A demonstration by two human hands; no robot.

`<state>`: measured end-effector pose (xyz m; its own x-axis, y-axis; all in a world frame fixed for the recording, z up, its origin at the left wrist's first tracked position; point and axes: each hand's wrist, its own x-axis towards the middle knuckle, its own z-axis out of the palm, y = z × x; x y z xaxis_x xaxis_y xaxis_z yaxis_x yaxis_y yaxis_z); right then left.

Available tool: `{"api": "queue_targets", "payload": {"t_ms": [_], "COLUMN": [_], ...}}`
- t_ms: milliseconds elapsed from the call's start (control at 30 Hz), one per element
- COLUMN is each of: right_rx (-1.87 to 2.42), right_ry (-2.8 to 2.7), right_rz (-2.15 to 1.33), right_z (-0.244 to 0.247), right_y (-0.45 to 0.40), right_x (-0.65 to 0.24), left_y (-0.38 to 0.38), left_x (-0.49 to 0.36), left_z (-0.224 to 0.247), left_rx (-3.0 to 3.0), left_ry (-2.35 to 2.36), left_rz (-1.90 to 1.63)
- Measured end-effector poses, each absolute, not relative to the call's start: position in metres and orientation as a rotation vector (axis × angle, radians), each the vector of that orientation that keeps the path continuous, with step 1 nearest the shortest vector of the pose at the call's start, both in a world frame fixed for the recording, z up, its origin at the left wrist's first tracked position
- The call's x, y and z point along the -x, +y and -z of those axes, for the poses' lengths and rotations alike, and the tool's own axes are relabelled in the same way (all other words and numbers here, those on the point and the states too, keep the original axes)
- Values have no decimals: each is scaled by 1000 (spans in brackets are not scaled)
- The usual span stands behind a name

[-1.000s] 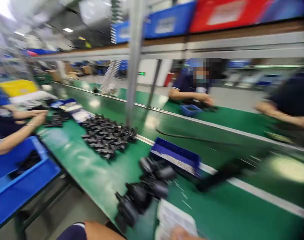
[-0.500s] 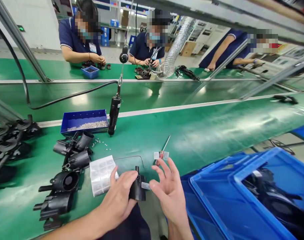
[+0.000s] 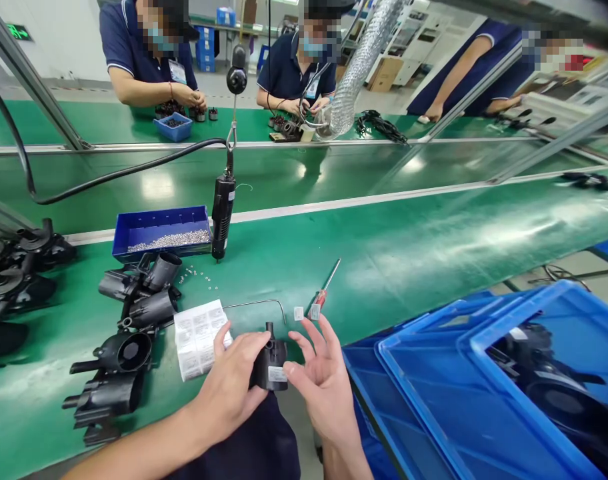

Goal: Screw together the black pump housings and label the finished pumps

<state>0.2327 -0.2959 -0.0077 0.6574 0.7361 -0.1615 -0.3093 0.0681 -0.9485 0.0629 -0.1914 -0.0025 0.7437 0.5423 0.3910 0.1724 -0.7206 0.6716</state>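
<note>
My left hand (image 3: pixel 231 380) is closed around a black plastic tubular part (image 3: pixel 264 360), which has a short stub on top. A small white label (image 3: pixel 277 374) lies against the part's side, and the thumb of my right hand (image 3: pixel 320 380) touches its right edge. The other fingers of that hand are spread and curved. Small squarish label pieces cling near its fingertips, one pale label piece (image 3: pixel 299 313) on the left and another label piece (image 3: pixel 315 311) on the right. Left of my hands lies a label sheet (image 3: pixel 200 339), partly covered by the left fingers.
A screwdriver (image 3: pixel 326 288) and a bent metal rod (image 3: pixel 257 304) lie beyond my hands. A power screwdriver (image 3: pixel 223 217) hangs beside a blue bin (image 3: pixel 161 218) of small metal pieces. Black parts (image 3: pixel 115 393) line the left; blue crates (image 3: pixel 434 333) stand right. Co-workers sit opposite.
My right thumb has brought the label from sticking out sideways to lying against the black part's side. The view has shifted slightly. My left hand still holds the part.
</note>
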Motion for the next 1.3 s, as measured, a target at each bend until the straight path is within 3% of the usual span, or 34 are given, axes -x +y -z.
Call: {"api": "queue_targets", "payload": {"t_ms": [967, 1167, 1300], "right_rx": [1371, 1523, 1505], "right_ry": [-436, -604, -627], "right_rz": [-745, -530, -681], "right_z": [1, 5, 20], "right_y": [-299, -307, -308], "right_x": [-225, -230, -238], "left_y": [-191, -192, -192], "left_x": [-62, -61, -61], "left_z": [0, 2, 5], "left_rx": [-2327, -2342, -2328], "left_ry": [528, 524, 540], "left_rz": [-761, -748, -748]}}
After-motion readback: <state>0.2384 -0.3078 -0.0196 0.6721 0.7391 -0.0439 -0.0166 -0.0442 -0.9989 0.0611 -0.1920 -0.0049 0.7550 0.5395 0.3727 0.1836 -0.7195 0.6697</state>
